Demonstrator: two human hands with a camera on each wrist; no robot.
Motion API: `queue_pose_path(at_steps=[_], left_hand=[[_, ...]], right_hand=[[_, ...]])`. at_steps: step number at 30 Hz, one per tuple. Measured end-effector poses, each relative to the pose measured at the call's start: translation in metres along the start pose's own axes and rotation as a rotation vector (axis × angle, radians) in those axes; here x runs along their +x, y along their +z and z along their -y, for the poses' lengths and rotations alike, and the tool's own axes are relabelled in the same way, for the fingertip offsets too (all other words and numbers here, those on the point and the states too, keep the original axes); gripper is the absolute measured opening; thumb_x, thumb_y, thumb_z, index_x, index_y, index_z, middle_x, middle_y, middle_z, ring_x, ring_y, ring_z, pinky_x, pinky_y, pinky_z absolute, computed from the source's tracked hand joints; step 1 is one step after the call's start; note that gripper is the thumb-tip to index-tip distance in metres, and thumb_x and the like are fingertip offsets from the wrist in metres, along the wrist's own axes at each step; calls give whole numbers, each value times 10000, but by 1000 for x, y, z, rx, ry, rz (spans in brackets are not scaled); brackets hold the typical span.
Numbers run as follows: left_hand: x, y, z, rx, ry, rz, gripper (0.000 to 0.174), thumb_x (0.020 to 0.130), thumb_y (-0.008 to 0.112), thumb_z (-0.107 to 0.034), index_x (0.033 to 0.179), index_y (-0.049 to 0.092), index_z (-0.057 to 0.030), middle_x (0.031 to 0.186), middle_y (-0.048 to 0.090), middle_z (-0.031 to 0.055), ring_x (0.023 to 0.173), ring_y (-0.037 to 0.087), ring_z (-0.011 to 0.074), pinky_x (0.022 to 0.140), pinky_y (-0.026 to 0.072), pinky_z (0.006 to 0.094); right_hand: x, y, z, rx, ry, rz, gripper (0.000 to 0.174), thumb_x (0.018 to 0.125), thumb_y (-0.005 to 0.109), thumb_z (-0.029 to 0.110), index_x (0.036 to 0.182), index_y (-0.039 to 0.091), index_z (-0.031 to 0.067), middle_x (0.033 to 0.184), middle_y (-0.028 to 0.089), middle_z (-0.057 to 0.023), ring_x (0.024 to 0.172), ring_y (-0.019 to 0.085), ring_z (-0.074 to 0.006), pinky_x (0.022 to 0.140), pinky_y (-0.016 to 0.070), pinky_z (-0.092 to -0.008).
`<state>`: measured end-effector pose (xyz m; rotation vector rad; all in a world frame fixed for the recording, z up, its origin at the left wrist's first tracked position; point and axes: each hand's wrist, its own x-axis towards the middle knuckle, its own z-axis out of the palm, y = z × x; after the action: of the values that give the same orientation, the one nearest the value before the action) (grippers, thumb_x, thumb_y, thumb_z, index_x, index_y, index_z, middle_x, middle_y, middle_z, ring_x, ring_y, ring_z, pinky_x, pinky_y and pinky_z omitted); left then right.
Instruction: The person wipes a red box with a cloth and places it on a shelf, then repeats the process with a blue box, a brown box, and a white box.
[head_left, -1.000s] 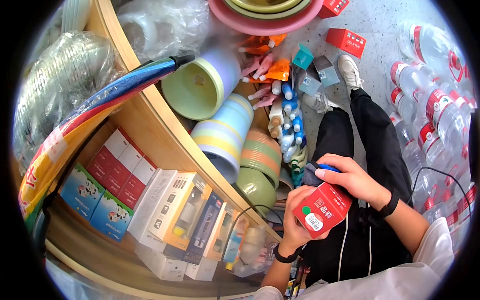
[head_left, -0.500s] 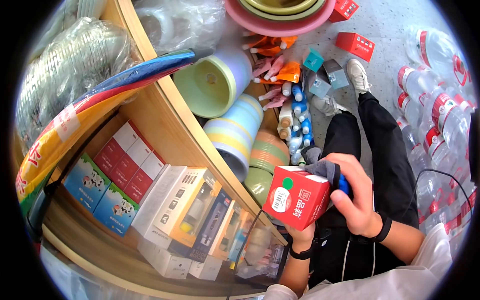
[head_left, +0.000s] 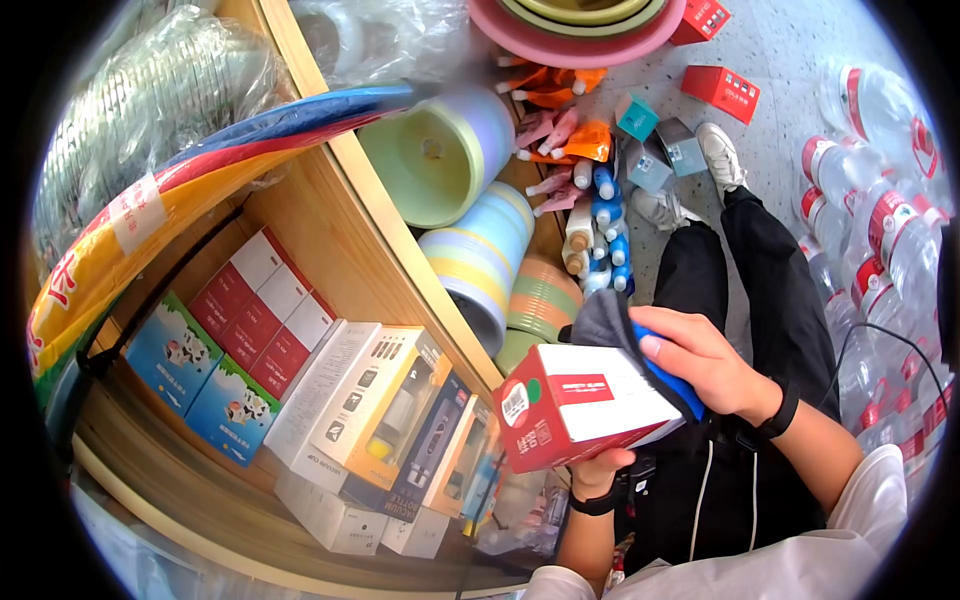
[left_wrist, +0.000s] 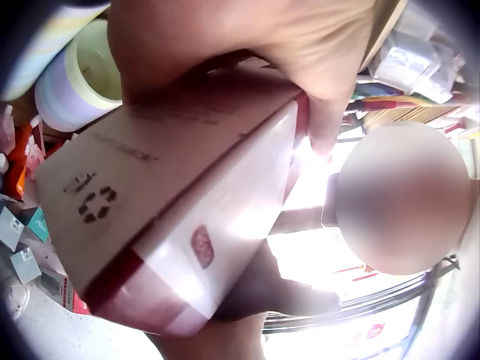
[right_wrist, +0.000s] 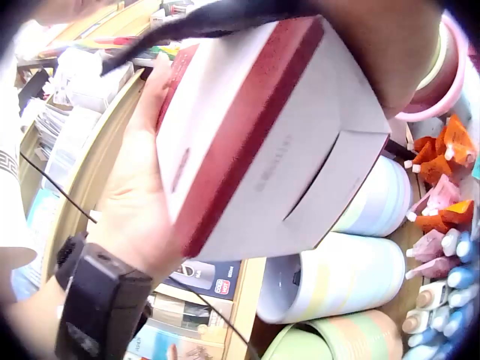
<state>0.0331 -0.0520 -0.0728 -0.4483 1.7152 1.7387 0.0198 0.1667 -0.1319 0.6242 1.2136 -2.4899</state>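
A red and white carton point(head_left: 590, 405) lies tilted over the lap, its printed end with a barcode sticker turned toward the shelf. My left hand point(head_left: 600, 470) grips it from below, the thumb showing at its lower edge. In the left wrist view that hand point(left_wrist: 247, 45) spans the carton, and recycling marks show on a side panel point(left_wrist: 127, 172). My right hand point(head_left: 705, 360) holds a grey and blue cloth point(head_left: 610, 330) against the carton's upper edge. The right wrist view shows the carton's white flap end point(right_wrist: 330, 165) close up.
On the left, a wooden shelf point(head_left: 350, 175) holds boxed cups point(head_left: 385, 400) and milk cartons point(head_left: 235, 405). Striped bins point(head_left: 480, 250), bottles point(head_left: 605, 215) and pouches stand beyond. Small boxes point(head_left: 720, 92) sit on the floor. Wrapped water bottles point(head_left: 890, 230) line the right side.
The carton has moved left and turned, so its white side now faces up. My right hand with the cloth has shifted along its upper edge. The head view has swung slightly.
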Motion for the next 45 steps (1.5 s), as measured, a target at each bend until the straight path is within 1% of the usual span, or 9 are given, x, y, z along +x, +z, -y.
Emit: queue_pose_path(at_steps=[7,13,16,17,21,23,26,37,45], left_hand=[[16,18,-3,-21,75,-160,790,802,910,-343,1432,535,-47,1399,602,100,1252,593,260,1052,488,408],[69,16,-13,-119,219,49,857,914,751,-430,1580,346,-74,1487,515,175,1328,552,361,1129,445,516],[94,20,-34,-230,111,57,779,1055,478,-540,1653,228,-107,1412,525,271,1339,520,402,1127,450,554],[107,13,-37,-1118,-99,440,645,1122,352,-465,1662,215,-140,1487,471,287,1379,492,411,1135,446,557],[96,13,-40,-1257,-146,340,612,1125,368,-444,1652,244,-159,1605,381,238,1478,403,371,1212,348,561],[87,32,-40,-135,128,-52,635,1108,406,-460,1643,252,-156,1606,396,197,1471,415,351,1221,342,535],[97,33,-55,-181,-74,-105,816,1023,539,-571,1622,265,-90,1607,387,158,1469,415,319,1225,331,485],[87,80,-78,264,136,-310,1092,816,784,-676,1571,335,-27,1576,425,140,1453,440,305,1219,344,483],[150,64,-112,133,532,-526,854,1012,486,-681,1535,377,-15,1509,500,171,1374,514,296,1172,390,461]], right_hand=[[-12,-11,-9,-219,269,-180,361,1062,539,201,1307,579,-61,965,725,-97,902,636,-98,817,506,-273],[2,-16,17,691,515,-152,260,999,632,169,1226,670,47,1157,661,-25,1034,607,-87,932,469,-239],[8,-11,12,386,284,-76,279,991,674,174,1216,667,11,1131,661,-36,1058,605,-132,974,447,-275],[11,-11,15,181,91,-42,329,997,673,195,1250,662,-15,1158,654,-81,1099,599,-172,992,449,-315],[26,-8,37,-47,-96,113,434,975,694,175,1363,626,-6,1298,634,-166,1182,609,-295,1048,447,-384],[30,-1,43,-61,-199,100,478,950,716,157,1396,613,16,1363,618,-186,1255,595,-317,1083,436,-396],[33,2,55,-176,-223,72,601,865,785,128,1434,605,57,1418,597,-197,1299,576,-348,1104,431,-413],[67,15,67,-143,-513,-75,550,703,754,-1,1234,784,141,1176,684,-152,1099,679,-326,964,532,-389],[94,22,91,-318,-513,-143,426,708,739,-80,1116,746,43,1020,676,-120,979,670,-268,899,521,-353]])
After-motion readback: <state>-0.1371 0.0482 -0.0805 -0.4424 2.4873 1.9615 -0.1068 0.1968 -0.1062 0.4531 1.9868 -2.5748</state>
